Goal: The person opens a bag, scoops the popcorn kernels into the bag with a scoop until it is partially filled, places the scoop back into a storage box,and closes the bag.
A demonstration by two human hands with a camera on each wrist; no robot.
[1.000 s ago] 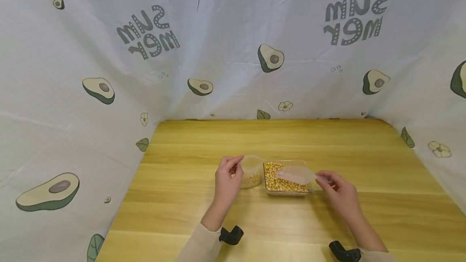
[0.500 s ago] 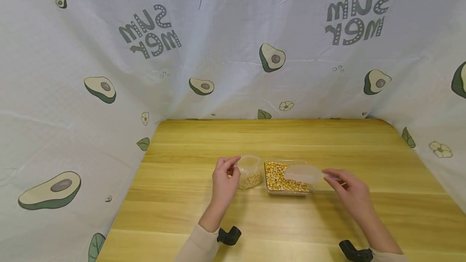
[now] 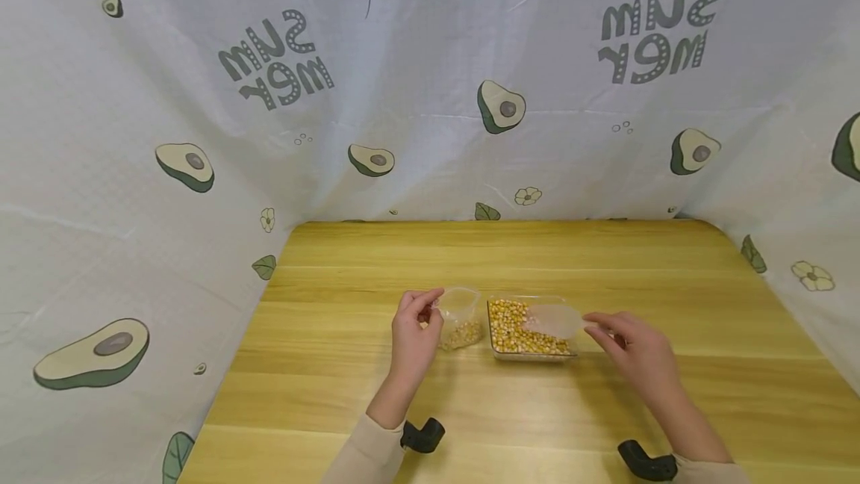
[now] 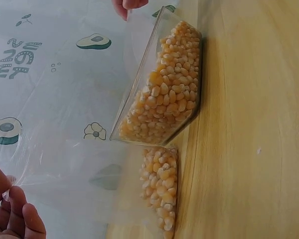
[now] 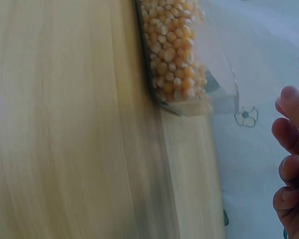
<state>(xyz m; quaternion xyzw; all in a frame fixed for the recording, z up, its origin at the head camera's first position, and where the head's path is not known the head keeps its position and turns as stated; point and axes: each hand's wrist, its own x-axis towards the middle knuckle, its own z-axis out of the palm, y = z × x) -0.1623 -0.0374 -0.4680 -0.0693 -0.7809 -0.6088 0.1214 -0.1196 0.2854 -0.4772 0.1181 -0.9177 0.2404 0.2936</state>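
My left hand (image 3: 415, 338) pinches the top edge of a clear plastic bag (image 3: 460, 305) between thumb and fingers. Yellow corn kernels (image 4: 159, 184) fill the bottom of this bag, which stands on the table with its mouth spread. Just right of it sits a clear rectangular container (image 3: 534, 358), filled with more corn kernels (image 3: 507, 323). A translucent scoop (image 3: 554, 320) is tilted over those kernels, its front end at their surface. The right hand (image 3: 641, 353) pinches its handle beyond the container's right side. In the right wrist view, curled fingers (image 5: 290, 169) show at the right edge.
The wooden table (image 3: 336, 364) carries the bag and container near its middle. A pale curtain (image 3: 430, 95) printed with avocados stands behind and at both sides. Black wrist mounts (image 3: 423, 435) sit at both wrists.
The right hand drew the scoop rightward, then brought it back a little to the left over the kernels. The left hand and bag shifted slightly left, then stayed still.
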